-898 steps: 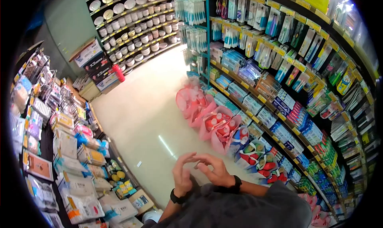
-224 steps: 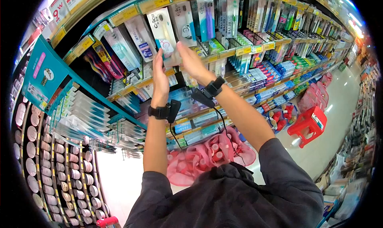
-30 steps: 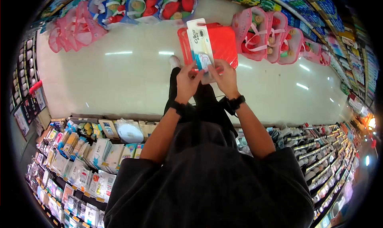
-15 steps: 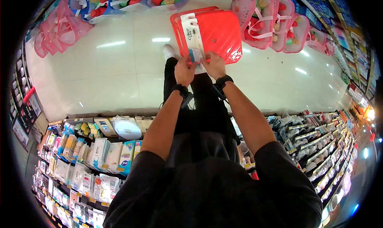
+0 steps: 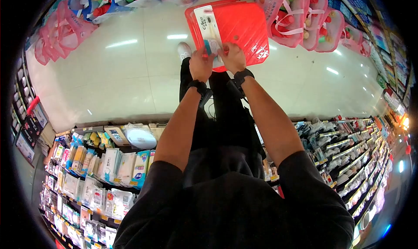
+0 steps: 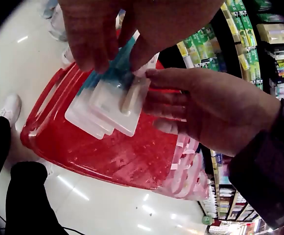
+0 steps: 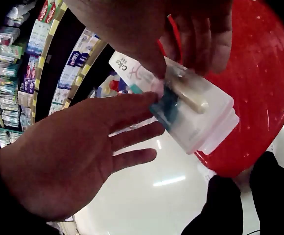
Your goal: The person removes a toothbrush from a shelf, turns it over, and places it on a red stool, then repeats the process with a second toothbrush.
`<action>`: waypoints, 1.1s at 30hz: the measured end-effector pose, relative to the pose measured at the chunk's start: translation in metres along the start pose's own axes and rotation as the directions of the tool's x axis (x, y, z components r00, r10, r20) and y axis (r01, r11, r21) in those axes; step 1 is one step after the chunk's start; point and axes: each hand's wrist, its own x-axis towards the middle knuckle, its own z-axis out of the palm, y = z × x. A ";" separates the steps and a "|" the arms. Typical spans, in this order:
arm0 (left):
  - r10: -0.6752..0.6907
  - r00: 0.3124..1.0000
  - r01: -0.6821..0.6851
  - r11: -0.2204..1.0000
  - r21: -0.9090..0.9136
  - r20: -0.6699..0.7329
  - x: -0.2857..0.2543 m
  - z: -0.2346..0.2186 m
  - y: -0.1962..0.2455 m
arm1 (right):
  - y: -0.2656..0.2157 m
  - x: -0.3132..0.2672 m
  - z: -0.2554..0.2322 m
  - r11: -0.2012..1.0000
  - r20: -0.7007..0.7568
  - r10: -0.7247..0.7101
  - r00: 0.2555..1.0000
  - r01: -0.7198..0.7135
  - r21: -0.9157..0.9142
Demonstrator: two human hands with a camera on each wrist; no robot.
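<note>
Toothbrush packs (image 5: pixel 208 25) held in both hands over a red stool (image 5: pixel 244 29); contact with the seat cannot be told. Long axis in head view: near upright, printed end pointing away from the person and slightly left, plain end toward the body. Left hand (image 5: pixel 201 67) pinches the left edge near the plain end; right hand (image 5: pixel 234 58) grips the opposite edge with thumb and fingers, its fingertips partly hidden. Head view suggests a single card; left wrist view shows several overlapping, plain ends fanned to lower left, printed ends behind the hands. Right wrist view: axis runs upper left to lower right, brand lettering at upper left, pale handle under clear plastic beside a teal band (image 7: pixel 169 108). Head view alone gives the whole front and the full row of pink bags (image 5: pixel 300 20) right of the stool.
</note>
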 end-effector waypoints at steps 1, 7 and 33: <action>-0.012 1.000 0.012 1.000 -0.012 0.007 0.000 -0.002 0.003 | -0.001 0.000 0.000 1.000 -0.001 0.010 1.000 -0.010 0.014; 0.001 1.000 -0.004 0.990 0.144 0.022 0.005 -0.004 0.008 | -0.007 -0.001 0.001 1.000 -0.030 0.021 0.999 -0.021 0.020; -0.011 0.997 0.005 0.998 0.068 0.076 0.003 -0.034 0.013 | -0.020 -0.030 -0.019 0.999 -0.081 0.032 0.996 -0.035 -0.030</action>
